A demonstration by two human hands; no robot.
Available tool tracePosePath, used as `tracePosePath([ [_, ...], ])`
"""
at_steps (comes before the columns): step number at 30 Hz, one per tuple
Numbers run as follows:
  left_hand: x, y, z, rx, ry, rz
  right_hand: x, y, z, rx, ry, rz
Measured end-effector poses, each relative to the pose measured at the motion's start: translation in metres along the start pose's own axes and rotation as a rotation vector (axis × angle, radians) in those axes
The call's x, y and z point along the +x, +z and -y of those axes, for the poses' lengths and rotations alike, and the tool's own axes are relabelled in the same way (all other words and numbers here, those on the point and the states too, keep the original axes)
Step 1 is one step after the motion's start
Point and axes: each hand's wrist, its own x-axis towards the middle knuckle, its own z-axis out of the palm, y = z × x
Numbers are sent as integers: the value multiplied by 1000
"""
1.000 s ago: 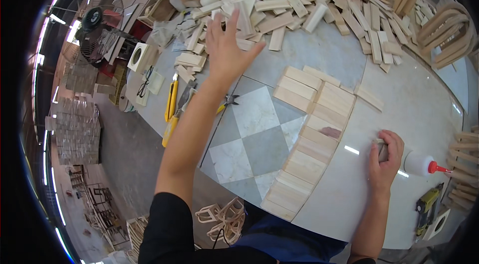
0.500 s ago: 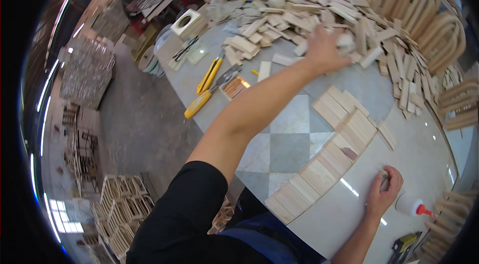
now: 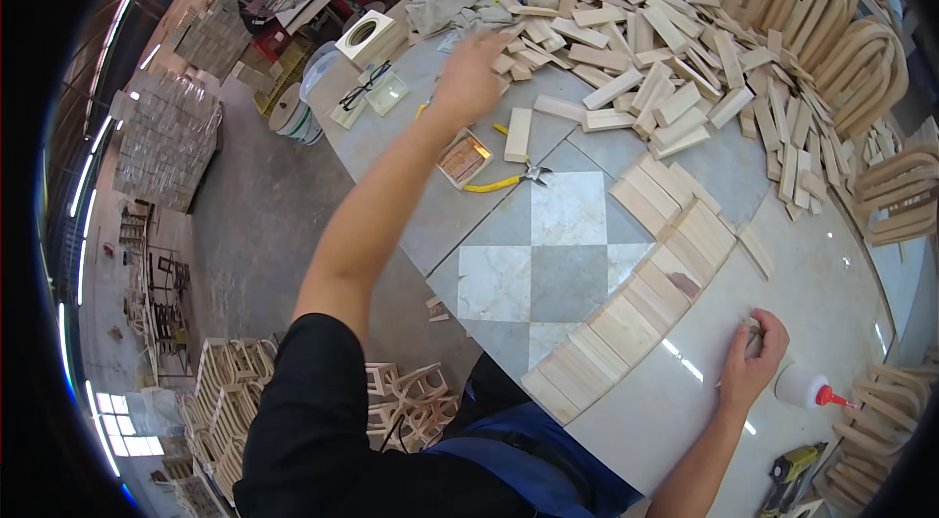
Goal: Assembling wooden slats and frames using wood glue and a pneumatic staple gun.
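Note:
My left hand (image 3: 470,80) reaches over the left end of a heap of loose wooden strips (image 3: 626,58), with its fingers stretched forward and partly blurred; no object shows in it. My right hand (image 3: 751,361) rests at the right of the table, fingers curled around a small greyish piece that I cannot make out. Between my arms, flat wooden strips lie side by side in a long slanting row (image 3: 626,332). One strip near its upper part has a dark reddish patch. A single strip (image 3: 756,252) lies just right of the row.
A white glue bottle with a red tip (image 3: 804,388) lies beside my right hand. Yellow-handled cutting pliers (image 3: 514,180), a small box (image 3: 464,159) and glasses (image 3: 366,86) are on the left. Bent wooden frames (image 3: 861,68) stand far right. A yellow-and-black tool (image 3: 794,464) lies near right.
My left hand has moved left from the middle of the heap to its left end, uncovering strips and the cutting pliers. My right hand has hardly moved.

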Motion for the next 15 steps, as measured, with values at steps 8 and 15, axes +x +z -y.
tracePosePath([
  [8, -15, -7, 41, 85, 9, 176, 1, -1, 2, 7, -28, -20],
  [15, -14, -11, 33, 308, 39, 133, 3, 8, -14, -12, -186, -102],
])
